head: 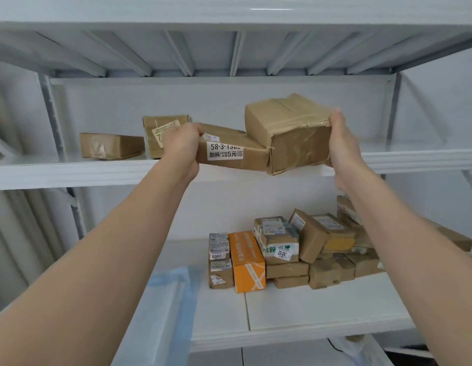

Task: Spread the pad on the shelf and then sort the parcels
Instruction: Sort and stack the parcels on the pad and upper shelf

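Both my arms reach up to the upper shelf (71, 173). My left hand (182, 143) grips the left end of a long flat brown parcel (229, 151) with a white label reading "58-3". My right hand (340, 143) holds the right side of a bigger taped brown box (290, 133), which is tilted and presses against the flat parcel's right end. Both boxes hang at the shelf's front edge. A blue and white pad (171, 291) lies on the left of the lower shelf (322, 315).
Two more brown parcels stand on the upper shelf to the left: a low one (110, 145) and an upright one (158, 128). A pile of several parcels, with an orange box (246, 260), sits at the back right of the lower shelf. White uprights frame both sides.
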Tool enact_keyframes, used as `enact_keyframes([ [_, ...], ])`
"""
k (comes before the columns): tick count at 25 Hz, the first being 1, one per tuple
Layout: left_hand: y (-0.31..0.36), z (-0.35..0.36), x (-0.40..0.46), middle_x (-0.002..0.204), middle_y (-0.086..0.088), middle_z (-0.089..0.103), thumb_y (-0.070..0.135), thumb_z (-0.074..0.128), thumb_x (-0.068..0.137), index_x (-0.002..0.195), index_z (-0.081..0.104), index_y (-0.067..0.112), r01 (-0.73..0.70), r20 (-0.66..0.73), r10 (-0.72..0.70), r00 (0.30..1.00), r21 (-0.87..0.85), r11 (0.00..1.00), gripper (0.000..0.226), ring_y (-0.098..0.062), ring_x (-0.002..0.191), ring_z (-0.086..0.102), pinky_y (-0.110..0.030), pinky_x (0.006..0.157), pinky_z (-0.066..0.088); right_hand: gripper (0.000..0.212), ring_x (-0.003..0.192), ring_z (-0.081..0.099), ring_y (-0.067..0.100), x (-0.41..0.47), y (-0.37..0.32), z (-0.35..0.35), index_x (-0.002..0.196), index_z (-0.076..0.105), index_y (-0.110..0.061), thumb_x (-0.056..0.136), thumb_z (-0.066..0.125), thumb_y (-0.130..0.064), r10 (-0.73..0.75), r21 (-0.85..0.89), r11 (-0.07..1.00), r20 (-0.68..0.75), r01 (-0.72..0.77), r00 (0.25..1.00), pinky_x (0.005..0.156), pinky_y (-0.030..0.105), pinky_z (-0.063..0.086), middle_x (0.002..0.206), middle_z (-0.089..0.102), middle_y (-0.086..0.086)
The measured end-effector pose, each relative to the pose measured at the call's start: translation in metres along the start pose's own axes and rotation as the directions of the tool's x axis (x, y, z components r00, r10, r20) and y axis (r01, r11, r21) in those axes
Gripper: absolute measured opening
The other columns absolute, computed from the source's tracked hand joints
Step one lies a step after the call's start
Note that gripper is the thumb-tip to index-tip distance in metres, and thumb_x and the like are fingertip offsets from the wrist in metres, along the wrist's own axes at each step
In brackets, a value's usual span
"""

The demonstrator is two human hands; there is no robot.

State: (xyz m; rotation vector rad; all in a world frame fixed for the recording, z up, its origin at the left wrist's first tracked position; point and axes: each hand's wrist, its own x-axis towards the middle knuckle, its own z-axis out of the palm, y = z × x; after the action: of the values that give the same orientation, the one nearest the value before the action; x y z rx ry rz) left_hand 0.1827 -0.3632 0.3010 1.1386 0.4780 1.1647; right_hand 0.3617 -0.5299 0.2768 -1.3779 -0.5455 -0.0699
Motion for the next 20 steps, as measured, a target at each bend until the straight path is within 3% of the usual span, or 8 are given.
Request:
enact_keyframes([
  [3,-0.004,0.000,0.025,0.080,-0.006,0.061,0.004,0.060,0.088,0.091,0.060,0.007,0.005,-0.069,-0.001,0.998,0.058,0.998,0.003,-0.026,0.073,0.060,-0.035,0.066,0.055,0.075,0.141,0.031,0.026,0.018,0.011,0.011,0.148,0.035,-0.017,0.095,0.017,-0.068,-0.008,-0.139,0.990,0.047,0.015,0.999,0.114,0.038,0.025,0.151,0.039,0.004],
  [5,-0.004,-0.004,0.034,0.084,-0.004,0.066,0.032,0.062,0.092,0.094,0.062,0.009,0.032,-0.044,-0.026,0.999,0.159,0.987,0.024,-0.020,0.077,0.065,-0.026,0.064,0.054,0.073,0.136,0.036,0.026,0.024,0.022,0.013,0.146,0.030,-0.017,0.094,0.023,-0.068,-0.030,-0.153,0.987,0.099,0.045,0.995,0.102,0.032,0.030,0.139,0.044,0.005],
  [8,-0.005,-0.019,0.041,0.124,-0.011,0.062,0.065,0.066,0.076,0.126,0.057,0.009,-0.029,0.187,-0.023,0.982,0.270,0.963,0.076,-0.023,0.107,0.065,-0.036,0.097,0.051,0.072,0.130,0.041,0.024,0.025,0.037,0.014,0.143,0.016,-0.039,0.085,0.037,-0.075,-0.111,-0.105,0.987,0.124,0.124,0.986,0.105,0.035,0.033,0.136,0.044,0.001],
  [11,-0.016,-0.035,0.051,0.138,-0.014,0.049,0.056,0.091,0.041,0.136,0.047,0.022,-0.191,0.468,-0.014,0.884,0.387,0.902,0.111,-0.025,0.125,0.053,-0.041,0.111,0.037,0.075,0.128,0.043,0.024,0.026,0.043,0.021,0.135,0.011,-0.054,0.074,0.047,-0.078,-0.144,-0.091,0.985,0.068,0.150,0.987,0.112,0.048,0.030,0.139,0.046,-0.002],
  [13,-0.021,-0.039,0.057,0.133,-0.014,0.053,0.041,0.097,0.035,0.130,0.050,0.029,-0.257,0.497,0.008,0.868,0.434,0.863,0.107,-0.022,0.125,0.054,-0.036,0.112,0.036,0.070,0.128,0.040,0.026,0.029,0.043,0.028,0.141,0.011,-0.045,0.084,0.049,-0.062,-0.157,-0.176,0.971,0.034,0.160,0.987,0.113,0.047,0.021,0.136,0.048,-0.007],
  [17,-0.026,-0.033,0.060,0.120,-0.015,0.062,0.018,0.086,0.069,0.129,0.056,0.014,-0.283,0.374,0.096,0.922,0.483,0.829,0.068,-0.017,0.105,0.064,-0.022,0.096,0.049,0.064,0.123,0.047,0.029,0.034,0.041,0.036,0.145,0.015,-0.038,0.093,0.050,-0.046,-0.186,-0.392,0.904,-0.001,0.171,0.983,0.101,0.044,0.020,0.125,0.059,-0.004],
  [20,-0.035,-0.021,0.063,0.115,-0.009,0.059,0.025,0.078,0.080,0.130,0.056,0.010,-0.392,0.279,0.278,0.919,0.717,0.576,0.057,-0.019,0.101,0.057,-0.018,0.076,0.045,0.067,0.116,0.050,0.029,0.039,0.047,0.044,0.146,0.020,-0.039,0.091,0.058,-0.037,-0.222,-0.549,0.823,-0.073,0.147,0.972,0.094,0.044,0.027,0.111,0.063,0.000],
])
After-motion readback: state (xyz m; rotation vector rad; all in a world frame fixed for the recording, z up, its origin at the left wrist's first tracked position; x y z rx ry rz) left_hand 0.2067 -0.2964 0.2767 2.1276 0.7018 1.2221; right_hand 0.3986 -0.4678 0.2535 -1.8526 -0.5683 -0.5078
